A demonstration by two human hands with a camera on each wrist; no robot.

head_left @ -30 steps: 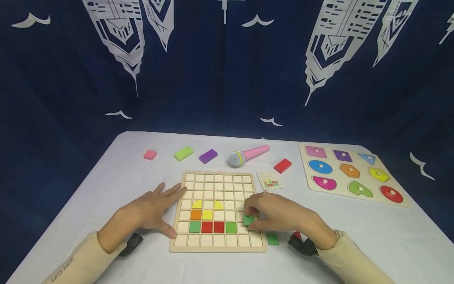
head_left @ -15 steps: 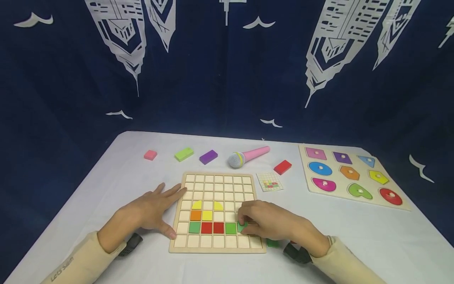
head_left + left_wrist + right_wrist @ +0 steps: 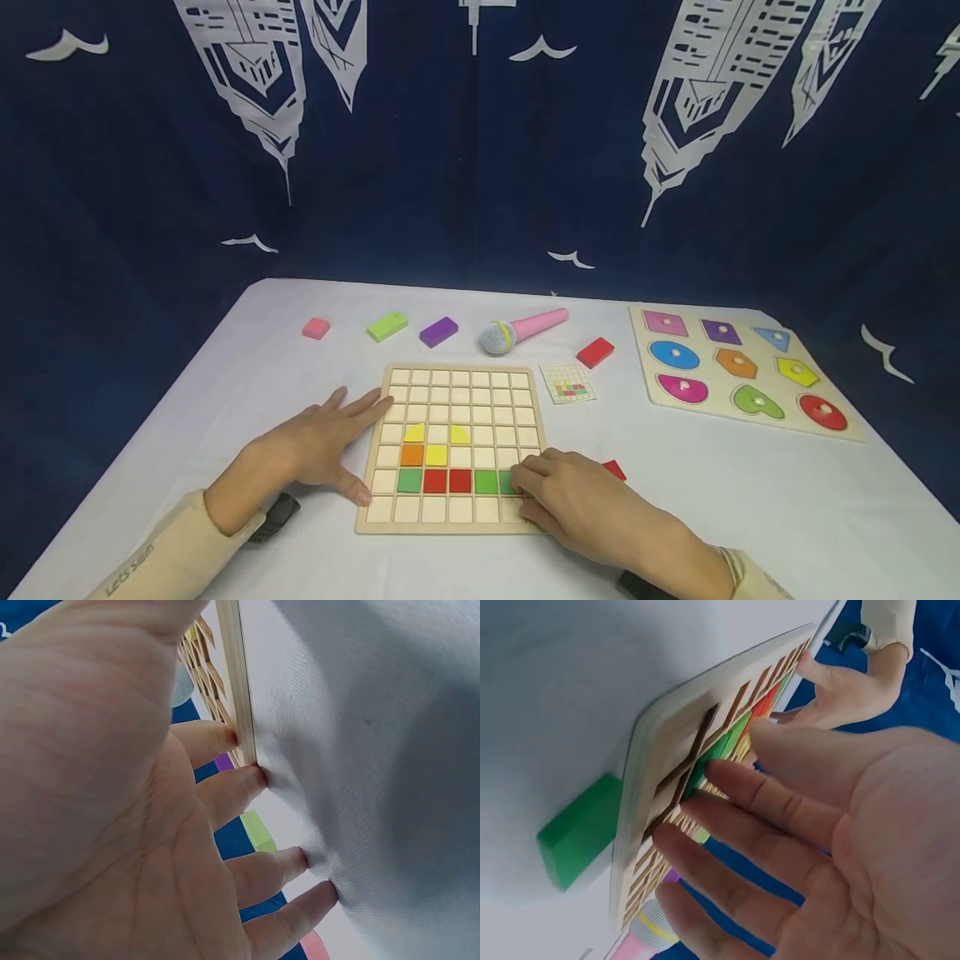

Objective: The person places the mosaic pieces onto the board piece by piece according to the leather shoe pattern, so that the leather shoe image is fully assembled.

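A wooden grid board (image 3: 450,528) lies on the white table, with coloured tiles in some cells. My left hand (image 3: 318,437) rests at its left edge, fingers spread and thumb near the lower corner. In the left wrist view, two fingertips touch the board's side. Over the lower right part is my right hand (image 3: 592,508). Its extended fingertips touch a green tile (image 3: 705,772) at the right end of a row with green and red tiles. Orange, yellow and quarter-round yellow tiles sit above that row. A loose green block (image 3: 581,829) lies beside the board, hidden in the head view.
Beyond the board lie a pink microphone (image 3: 525,329), a small pattern card (image 3: 567,384), and red (image 3: 596,352), purple (image 3: 438,332), lime (image 3: 387,326) and pink (image 3: 316,328) blocks. A knobbed shape puzzle (image 3: 738,371) lies at right. Another red piece (image 3: 614,470) shows behind the right hand.
My right hand has brought the green tile down and left into a cell, then loosened its pinch and shifted toward the near right corner. The left hand has stayed in place.
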